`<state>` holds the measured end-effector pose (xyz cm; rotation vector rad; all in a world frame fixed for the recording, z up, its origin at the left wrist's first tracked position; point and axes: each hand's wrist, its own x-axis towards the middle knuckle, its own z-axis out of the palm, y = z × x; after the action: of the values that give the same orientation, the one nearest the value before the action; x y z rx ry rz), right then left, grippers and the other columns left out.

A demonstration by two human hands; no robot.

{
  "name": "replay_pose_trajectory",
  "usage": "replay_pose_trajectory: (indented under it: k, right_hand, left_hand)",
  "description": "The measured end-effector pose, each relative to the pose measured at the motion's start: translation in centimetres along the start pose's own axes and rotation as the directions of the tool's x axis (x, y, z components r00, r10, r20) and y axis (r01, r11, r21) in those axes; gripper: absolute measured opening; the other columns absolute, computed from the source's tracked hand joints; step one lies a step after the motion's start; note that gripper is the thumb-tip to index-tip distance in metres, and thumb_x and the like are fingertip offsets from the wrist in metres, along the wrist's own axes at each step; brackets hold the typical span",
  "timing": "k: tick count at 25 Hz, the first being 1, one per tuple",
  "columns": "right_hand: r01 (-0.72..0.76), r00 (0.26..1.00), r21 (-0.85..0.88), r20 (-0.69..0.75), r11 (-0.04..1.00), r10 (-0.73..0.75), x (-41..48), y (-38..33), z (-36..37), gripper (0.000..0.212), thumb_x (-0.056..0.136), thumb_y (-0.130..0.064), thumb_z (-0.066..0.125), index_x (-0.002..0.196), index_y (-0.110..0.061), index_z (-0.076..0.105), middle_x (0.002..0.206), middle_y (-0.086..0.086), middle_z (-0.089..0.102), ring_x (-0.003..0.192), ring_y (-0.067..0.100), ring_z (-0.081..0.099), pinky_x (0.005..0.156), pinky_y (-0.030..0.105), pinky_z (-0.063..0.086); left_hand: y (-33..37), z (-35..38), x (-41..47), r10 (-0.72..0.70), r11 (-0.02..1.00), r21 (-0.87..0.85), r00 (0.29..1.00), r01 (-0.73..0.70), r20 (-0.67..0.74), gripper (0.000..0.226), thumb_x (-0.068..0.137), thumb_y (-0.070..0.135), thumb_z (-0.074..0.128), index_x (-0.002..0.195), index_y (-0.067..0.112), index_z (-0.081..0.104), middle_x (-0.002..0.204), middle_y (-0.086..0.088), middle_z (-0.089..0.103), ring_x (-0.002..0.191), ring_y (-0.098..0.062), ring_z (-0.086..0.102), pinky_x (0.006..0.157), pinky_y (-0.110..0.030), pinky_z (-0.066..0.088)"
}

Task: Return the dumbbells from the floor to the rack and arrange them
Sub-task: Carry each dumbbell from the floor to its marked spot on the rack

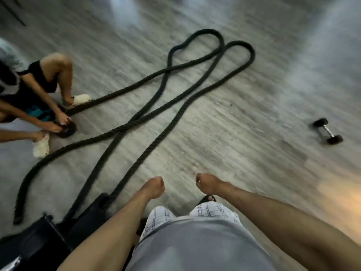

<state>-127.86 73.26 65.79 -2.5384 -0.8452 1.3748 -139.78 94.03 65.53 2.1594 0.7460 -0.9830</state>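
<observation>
Head cam, and the whole shot is pretty smeared, so fine detail is gone.

Both of my arms reach out in front of me, low in the frame. The left hand (154, 187) is curled into a fist with nothing in it. The right hand (207, 183) is the same: fingers tucked in, thumb against them, not holding anything. The two fists sit near each other but apart, above my plaid shorts (213, 209) and one sandal (207, 198) that peeks out.

The dumbbell (328, 133) is lying on the floor (224, 137) way off to the right, well apart from both hands. It has black heads and a metal handle, and it lies at a slant. Nothing is touching it.

A thick black rope (207, 31) sprawls across the middle of the floor in long loops. Two strands run down towards a black frame (39, 241) in the bottom left corner. Can't tell what that frame actually is, too dark and cut off.

On the left another person (39, 75) crouches in white shoes, with both hands down on one end of the rope.
</observation>
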Motion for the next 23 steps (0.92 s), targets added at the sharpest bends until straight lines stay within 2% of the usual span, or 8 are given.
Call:
replay_pose_trajectory:
  k: [5,11,14,19,23]
  right_hand:
    - [-0.147,0.979,0.24,-0.103,0.96,0.176,-5.0,14.7,-1.3,0.027,0.095,-0.019,0.043,0.112,-0.004,0.058,0.116,0.017,0.064,0.109,0.034,0.059,0.088,0.037,0.047]
    - [-0.237,0.921,0.533,-0.142,0.812,0.362,-10.5,26.9,-1.8,0.025,0.096,-0.02,0.042,0.112,-0.006,0.056,0.116,0.016,0.064,0.105,0.032,0.059,0.09,0.043,0.049]
    - [-0.291,0.869,0.633,-0.138,0.717,0.475,-12.9,32.2,-1.8,0.025,0.093,-0.017,0.044,0.11,-0.006,0.058,0.113,0.015,0.065,0.105,0.033,0.06,0.089,0.042,0.05]
    - [-0.333,0.807,0.729,-0.108,0.598,0.581,-15.4,42.2,-4.1,0.027,0.089,-0.019,0.048,0.106,-0.004,0.064,0.11,0.017,0.068,0.103,0.034,0.062,0.087,0.04,0.051]
    - [-0.368,0.75,0.784,-0.068,0.5,0.658,-17.3,52.0,-6.9,0.022,0.093,-0.019,0.044,0.105,-0.008,0.058,0.112,0.016,0.065,0.104,0.034,0.06,0.081,0.036,0.046]
  left_hand:
    - [15.9,3.9,4.3,0.132,0.969,0.196,0.987,-0.149,0.096,0.025,0.092,0.016,0.047,0.106,0.002,0.062,0.109,-0.021,0.068,0.1,-0.033,0.067,0.083,-0.036,0.055]
    - [33.8,9.2,6.8,0.314,0.83,0.398,0.917,-0.391,0.248,0.023,0.094,0.015,0.05,0.107,0.002,0.063,0.109,-0.02,0.069,0.103,-0.032,0.065,0.086,-0.036,0.053]
    - [41.3,12.2,7.9,0.32,0.746,0.482,0.883,-0.459,0.344,0.024,0.095,0.015,0.049,0.111,0.002,0.062,0.111,-0.019,0.068,0.105,-0.033,0.064,0.087,-0.037,0.052]
    - [52.4,17.0,11.2,0.306,0.623,0.567,0.835,-0.539,0.458,0.022,0.094,0.017,0.05,0.11,0.005,0.061,0.112,-0.016,0.067,0.104,-0.031,0.064,0.089,-0.039,0.054]
    - [63.3,21.8,14.5,0.283,0.545,0.585,0.788,-0.601,0.547,0.023,0.093,0.016,0.048,0.11,0.005,0.06,0.113,-0.016,0.066,0.102,-0.03,0.065,0.089,-0.041,0.055]
